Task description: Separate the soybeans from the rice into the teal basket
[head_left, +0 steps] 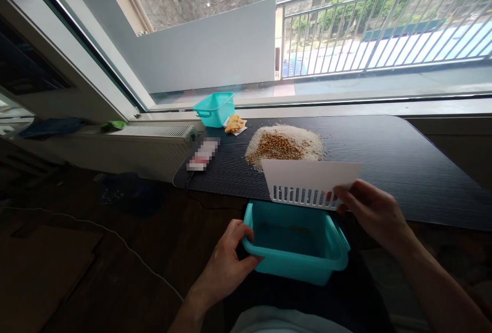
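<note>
My left hand (226, 261) grips the left rim of a teal plastic tub (295, 248) held below the near edge of a dark table mat (384, 164). A few brown grains lie in the tub's bottom. My right hand (371, 210) pinches the right end of a white slotted strainer tray (309, 182), tilted up on the mat's edge above the tub. Just behind the tray a heap of white rice mixed with brown beans (284, 144) is spread on the mat.
A second teal tub (215, 108) stands at the mat's far left corner, with a small pile of yellow snacks (234, 124) on paper beside it. A blurred pink-white packet (203, 154) lies left of the heap. A radiator (154, 131) runs under the window; a white cable (126, 248) crosses the floor.
</note>
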A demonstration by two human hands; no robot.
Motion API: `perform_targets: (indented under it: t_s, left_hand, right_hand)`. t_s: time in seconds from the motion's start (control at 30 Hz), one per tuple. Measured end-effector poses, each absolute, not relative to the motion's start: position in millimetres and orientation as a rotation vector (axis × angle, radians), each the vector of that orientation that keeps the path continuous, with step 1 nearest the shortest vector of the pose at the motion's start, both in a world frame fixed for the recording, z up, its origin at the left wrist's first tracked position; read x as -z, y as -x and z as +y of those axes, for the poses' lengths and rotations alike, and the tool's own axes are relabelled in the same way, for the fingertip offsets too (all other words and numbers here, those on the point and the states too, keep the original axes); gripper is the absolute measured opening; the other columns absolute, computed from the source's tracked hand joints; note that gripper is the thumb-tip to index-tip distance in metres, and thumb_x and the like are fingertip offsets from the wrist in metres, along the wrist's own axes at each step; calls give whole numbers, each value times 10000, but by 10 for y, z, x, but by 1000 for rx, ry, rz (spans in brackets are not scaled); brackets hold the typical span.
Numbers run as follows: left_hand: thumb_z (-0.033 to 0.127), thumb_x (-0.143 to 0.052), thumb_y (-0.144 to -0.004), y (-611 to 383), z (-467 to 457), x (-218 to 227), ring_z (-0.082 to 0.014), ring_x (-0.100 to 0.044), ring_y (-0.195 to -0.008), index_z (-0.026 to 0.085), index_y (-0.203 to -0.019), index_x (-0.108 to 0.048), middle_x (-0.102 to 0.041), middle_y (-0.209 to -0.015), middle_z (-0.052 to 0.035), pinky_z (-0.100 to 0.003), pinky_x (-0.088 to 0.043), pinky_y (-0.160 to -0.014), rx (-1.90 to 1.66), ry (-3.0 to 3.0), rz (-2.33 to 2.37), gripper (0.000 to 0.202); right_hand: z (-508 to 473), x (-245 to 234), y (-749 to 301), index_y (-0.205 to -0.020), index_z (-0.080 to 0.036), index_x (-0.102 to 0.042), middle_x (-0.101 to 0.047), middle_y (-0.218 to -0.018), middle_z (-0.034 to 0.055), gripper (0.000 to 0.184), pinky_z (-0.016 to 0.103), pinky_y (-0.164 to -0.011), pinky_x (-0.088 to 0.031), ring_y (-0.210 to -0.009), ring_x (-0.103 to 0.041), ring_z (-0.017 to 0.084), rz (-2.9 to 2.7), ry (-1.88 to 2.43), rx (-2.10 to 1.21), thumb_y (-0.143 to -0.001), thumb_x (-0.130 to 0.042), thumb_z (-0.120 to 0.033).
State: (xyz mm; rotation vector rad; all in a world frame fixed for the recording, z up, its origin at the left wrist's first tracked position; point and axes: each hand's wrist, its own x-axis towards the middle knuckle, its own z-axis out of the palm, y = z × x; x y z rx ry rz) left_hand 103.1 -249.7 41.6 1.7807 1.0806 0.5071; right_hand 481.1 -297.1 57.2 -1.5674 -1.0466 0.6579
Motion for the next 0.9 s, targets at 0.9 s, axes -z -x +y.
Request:
perform_targets:
  t_s: [0.9]
  left_hand:
    - [227,-866,-929,-1018,-2492,-380,-290,-757,-1063,288,-964,-685,-742,-1145,-34,-360,-651,-981,-528,-1807,1086,194]
  right_hand:
    - [-2849,-253,-4784,-895,-336,-867,-920,-811,28,343,454,-644,-783,-679,-873,323,-798,1608,-562,-849,-1026,-636]
